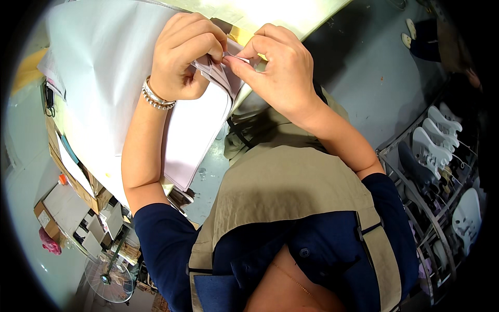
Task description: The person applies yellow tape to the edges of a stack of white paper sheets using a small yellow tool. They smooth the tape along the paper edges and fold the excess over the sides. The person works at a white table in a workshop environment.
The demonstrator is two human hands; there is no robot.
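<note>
My left hand [184, 57], with a bracelet at the wrist, is closed on a few thin pale sheets [215, 73] at the table's edge. The thumb and forefinger of my right hand [285, 67] pinch the same thin material, so both sets of fingertips nearly meet. What exactly lies between the fingertips is partly hidden. Below my left hand, a stack of white and pale pink paper [195, 132] reaches along the edge towards me. Beside my left forearm spreads a large whitish sheet [104, 67].
A pale table [260, 13] continues at the far side. On the right stands a metal rack [423, 208] holding white moulded pieces [431, 148]. Another person's legs [426, 41] show at the upper right. A fan [108, 278] and cardboard boxes [47, 218] are at the lower left.
</note>
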